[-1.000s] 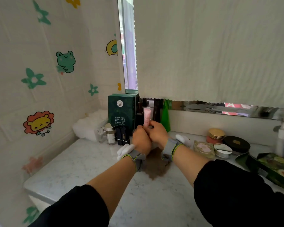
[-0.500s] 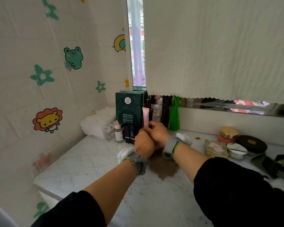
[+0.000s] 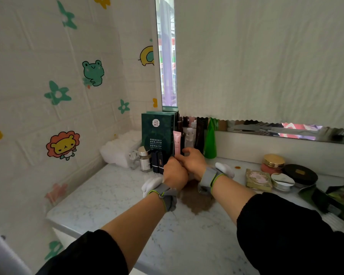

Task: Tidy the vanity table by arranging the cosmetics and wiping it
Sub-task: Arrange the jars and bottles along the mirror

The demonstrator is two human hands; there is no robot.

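Both hands met at the back of the table (image 3: 107,195), just in front of a row of upright cosmetics. The right hand (image 3: 194,160) had its thumb and fingers curled in at the foot of the pink tube (image 3: 176,142), pinching it there. The tube stood upright just beside the green box (image 3: 157,133), with a clear bottle (image 3: 189,136) on its other side and a green bottle (image 3: 210,139) further right. The left hand (image 3: 175,172) was balled up with its back to the camera, pressed against the right hand below the tube. Its fingers were hidden, so I could not tell whether they gripped anything. Left of the hands stood two dark lipsticks (image 3: 158,162) and a small jar (image 3: 144,158), with a white cloth (image 3: 119,149) in the corner. A brown stain (image 3: 197,201) lay on the marble between the wrists. Well off to the right sat a gold-lidded jar (image 3: 273,162), a black compact (image 3: 300,173) and a square compact (image 3: 258,179).
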